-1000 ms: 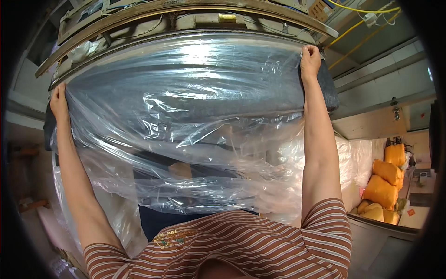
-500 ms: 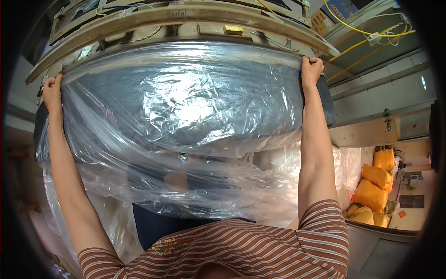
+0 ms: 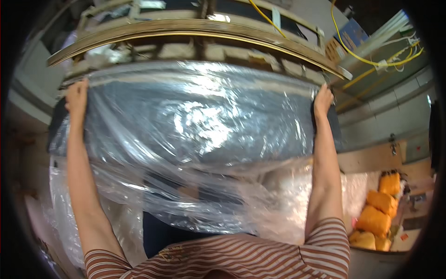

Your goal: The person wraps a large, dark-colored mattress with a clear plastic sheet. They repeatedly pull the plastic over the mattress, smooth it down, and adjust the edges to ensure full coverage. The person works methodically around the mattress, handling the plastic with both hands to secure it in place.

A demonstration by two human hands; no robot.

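Left hand [image 3: 76, 98] and right hand [image 3: 324, 100] pinch the clear film [image 3: 251, 116], stretched over a dark block [image 3: 335, 130]. Glare obscures the block's surface; a wooden rail [image 3: 186, 28] bounds room beyond the far edge.

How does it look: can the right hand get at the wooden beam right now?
Probably yes, if it lets go: the right hand seems closed on the edge of the clear plastic sheet, but the right end of the wooden beam looks just beyond, with nothing large seen between.
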